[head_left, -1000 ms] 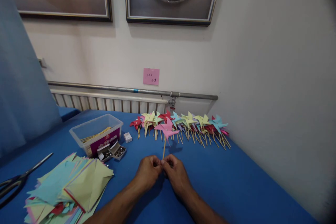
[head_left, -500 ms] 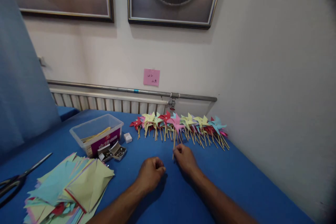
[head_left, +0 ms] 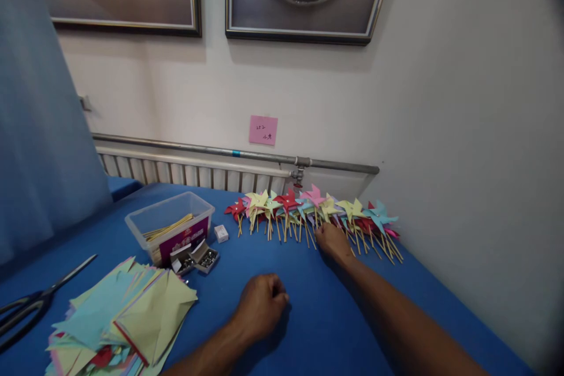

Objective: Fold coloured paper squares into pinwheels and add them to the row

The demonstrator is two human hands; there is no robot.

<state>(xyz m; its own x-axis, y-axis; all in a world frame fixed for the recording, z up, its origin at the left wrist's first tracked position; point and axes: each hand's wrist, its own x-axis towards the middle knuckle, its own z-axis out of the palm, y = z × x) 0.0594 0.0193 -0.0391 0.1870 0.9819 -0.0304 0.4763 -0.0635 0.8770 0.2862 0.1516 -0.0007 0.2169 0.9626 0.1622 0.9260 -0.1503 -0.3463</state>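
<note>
My right hand (head_left: pixel 333 242) reaches to the row of pinwheels at the back of the table, its fingers closed on the stick of a pink paper pinwheel (head_left: pixel 314 195). That pinwheel stands upright among finished-looking pinwheels (head_left: pixel 288 202) in red, yellow and blue, whose sticks point toward me. In the middle of the table lies my left hand (head_left: pixel 263 305), curled into a loose fist, with nothing showing in it. To its left is a pile of coloured paper squares (head_left: pixel 145 317), some with cut corners.
A clear plastic box (head_left: pixel 170 229) holds wooden sticks. Before it, two small open boxes (head_left: pixel 205 258) contain metal pins, and a small white box (head_left: pixel 221 233) sits beside it. Scissors (head_left: pixel 44 299) lie at far left. A wall (head_left: pixel 476 158) borders the right side.
My right hand has moved forward and to the right, carrying the pink pinwheel farther into the row. My left hand stays in nearly the same place. The view has shifted slightly.
</note>
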